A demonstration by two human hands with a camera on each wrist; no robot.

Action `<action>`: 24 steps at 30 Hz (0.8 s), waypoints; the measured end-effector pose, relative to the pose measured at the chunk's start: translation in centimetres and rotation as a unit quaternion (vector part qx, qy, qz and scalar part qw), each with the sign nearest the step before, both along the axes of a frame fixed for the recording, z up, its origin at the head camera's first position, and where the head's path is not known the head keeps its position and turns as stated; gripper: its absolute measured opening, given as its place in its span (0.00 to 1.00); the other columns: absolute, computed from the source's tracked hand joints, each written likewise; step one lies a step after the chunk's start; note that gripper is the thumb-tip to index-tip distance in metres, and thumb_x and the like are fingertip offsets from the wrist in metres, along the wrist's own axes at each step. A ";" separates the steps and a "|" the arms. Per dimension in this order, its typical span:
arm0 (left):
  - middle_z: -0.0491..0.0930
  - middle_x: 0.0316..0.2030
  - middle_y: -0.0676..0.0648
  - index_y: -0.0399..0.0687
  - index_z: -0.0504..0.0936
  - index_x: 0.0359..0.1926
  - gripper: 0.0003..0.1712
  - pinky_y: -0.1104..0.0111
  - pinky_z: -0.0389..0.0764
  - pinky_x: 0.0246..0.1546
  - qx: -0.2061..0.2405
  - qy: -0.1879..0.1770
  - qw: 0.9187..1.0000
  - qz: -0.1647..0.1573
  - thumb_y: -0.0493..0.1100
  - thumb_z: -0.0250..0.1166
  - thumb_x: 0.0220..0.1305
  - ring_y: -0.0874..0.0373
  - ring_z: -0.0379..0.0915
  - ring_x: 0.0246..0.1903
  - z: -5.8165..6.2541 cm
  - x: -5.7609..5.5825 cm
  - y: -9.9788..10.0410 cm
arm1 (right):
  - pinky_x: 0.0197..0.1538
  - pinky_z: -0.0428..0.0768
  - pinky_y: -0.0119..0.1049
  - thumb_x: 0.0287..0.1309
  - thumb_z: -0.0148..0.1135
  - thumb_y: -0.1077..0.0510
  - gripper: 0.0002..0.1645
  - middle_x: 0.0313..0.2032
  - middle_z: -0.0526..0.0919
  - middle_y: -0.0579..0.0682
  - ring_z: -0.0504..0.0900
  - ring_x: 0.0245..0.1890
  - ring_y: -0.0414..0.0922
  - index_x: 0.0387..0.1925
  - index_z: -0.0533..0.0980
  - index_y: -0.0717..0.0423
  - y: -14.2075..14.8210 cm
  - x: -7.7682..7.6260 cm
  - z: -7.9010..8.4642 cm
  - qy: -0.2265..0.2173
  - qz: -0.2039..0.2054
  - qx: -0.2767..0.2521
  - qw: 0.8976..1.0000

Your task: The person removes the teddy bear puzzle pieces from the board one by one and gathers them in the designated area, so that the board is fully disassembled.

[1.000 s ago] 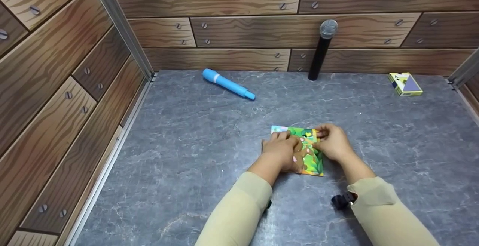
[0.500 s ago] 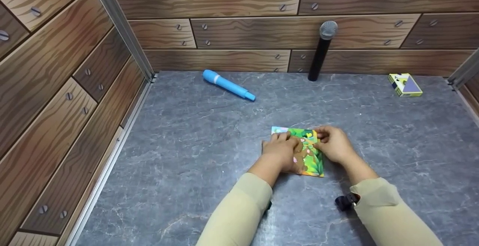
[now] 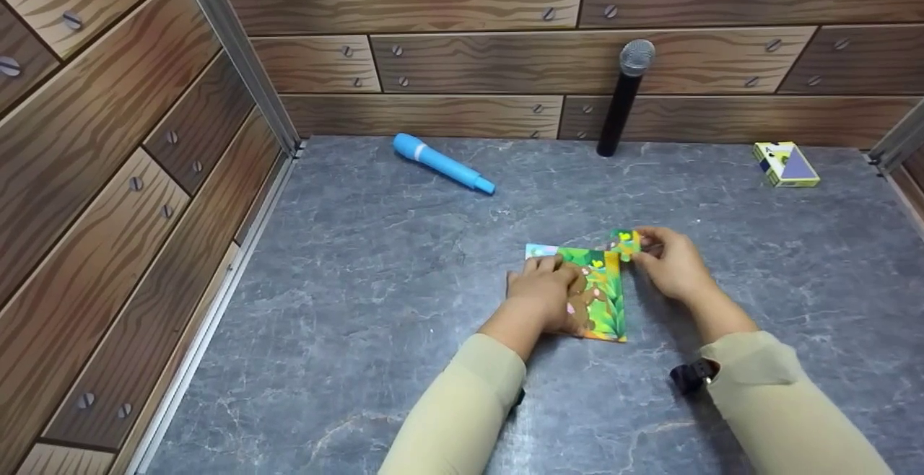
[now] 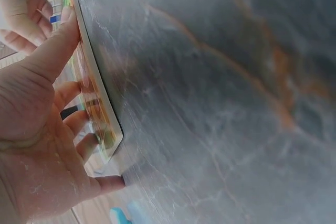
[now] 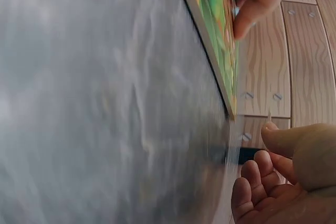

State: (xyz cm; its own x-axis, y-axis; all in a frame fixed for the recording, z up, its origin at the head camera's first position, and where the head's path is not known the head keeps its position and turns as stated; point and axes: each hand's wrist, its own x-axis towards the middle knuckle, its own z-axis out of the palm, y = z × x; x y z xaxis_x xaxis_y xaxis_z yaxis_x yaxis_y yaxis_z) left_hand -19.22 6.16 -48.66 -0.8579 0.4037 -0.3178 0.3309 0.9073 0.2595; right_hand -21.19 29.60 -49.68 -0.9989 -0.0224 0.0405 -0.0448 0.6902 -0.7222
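Observation:
A colourful jigsaw puzzle [image 3: 606, 309] with a brown animal on a green background lies flat on the grey table. My left hand [image 3: 541, 291] rests on its left part, the fingers spread over the picture and hiding some of it. In the left wrist view, the fingertips of this hand [image 4: 47, 108] touch the puzzle's face and the little finger reaches past its edge. My right hand [image 3: 671, 262] pinches a small puzzle piece [image 3: 625, 244] between thumb and fingers, beside the puzzle's upper right corner. The right wrist view shows that piece [image 5: 269, 115] edge-on at the thumb tip.
A blue toy microphone [image 3: 444, 164] lies at the back of the table [image 3: 375, 258]. A black microphone [image 3: 622, 99] with a silver head stands upright near the back wall. A yellow card box [image 3: 787, 164] lies at the back right. Wood-patterned walls [image 3: 462, 63] enclose the back and sides.
My right hand has moved away from the puzzle's right edge, up and to the right, and now shows a small piece in its fingers. My left hand stays on the puzzle.

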 end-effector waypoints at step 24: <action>0.54 0.81 0.58 0.75 0.72 0.72 0.47 0.47 0.62 0.72 0.003 -0.005 1.000 0.005 0.71 0.79 0.53 0.53 0.49 0.78 -0.2 -0.1 -0.1 | 0.61 0.75 0.61 0.74 0.61 0.65 0.28 0.54 0.78 0.75 0.77 0.56 0.67 0.69 0.68 0.77 2.4 -2.1 -1.2 -0.043 -0.038 0.031 0.998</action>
